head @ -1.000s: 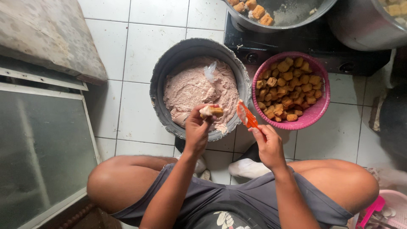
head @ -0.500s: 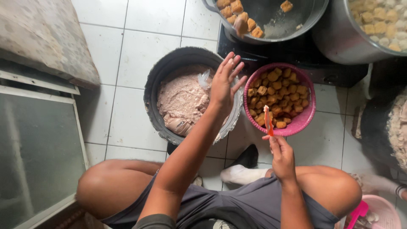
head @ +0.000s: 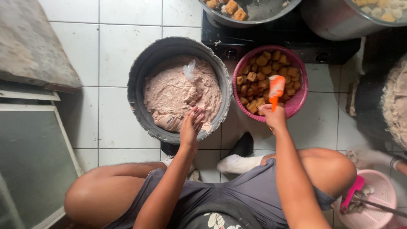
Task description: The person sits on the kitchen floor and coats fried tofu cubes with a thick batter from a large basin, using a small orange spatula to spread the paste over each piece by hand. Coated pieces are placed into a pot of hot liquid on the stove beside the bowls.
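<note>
Since half a second ago, your left hand (head: 190, 127) has dropped from the air above the pink basket back to the near edge of the grey tub (head: 140, 72). Its fingers (head: 196, 116) are now held together and pressed down into the pale pink paste (head: 178, 91). Your right hand has stayed at the basket's near rim with the orange spatula raised.

Far left of your left hand: a worn grey slab (head: 29, 46), and below it a framed glass panel (head: 29, 169).

At your left hand: the tub sits on white tiled floor (head: 118, 25). Paste fills it, mounded toward the side near you. A scrap of clear plastic (head: 189, 70) stands in the paste beyond your fingertips. I cannot tell whether the hand grips any paste; the palm faces down.

Between your hands: a foot in a white sock (head: 237, 163) on the tiles, below the gap between tub and basket.

At your right hand (head: 273, 116): fingers closed round the handle of the orange spatula (head: 276, 89), blade upright, smeared with paste, over the pink basket (head: 296, 104) of browned tofu cubes (head: 258, 74). The basket stands just beside the tub.

Beyond both hands: a black stove (head: 288, 36) carrying a metal pan (head: 250, 19) with more cubes; a large metal pot (head: 335, 23) to its right.

Far right of your right hand: a dark tub (head: 369, 106) of pale mix, and a small pink bowl (head: 377, 203) with a pink-handled tool near your right knee.
</note>
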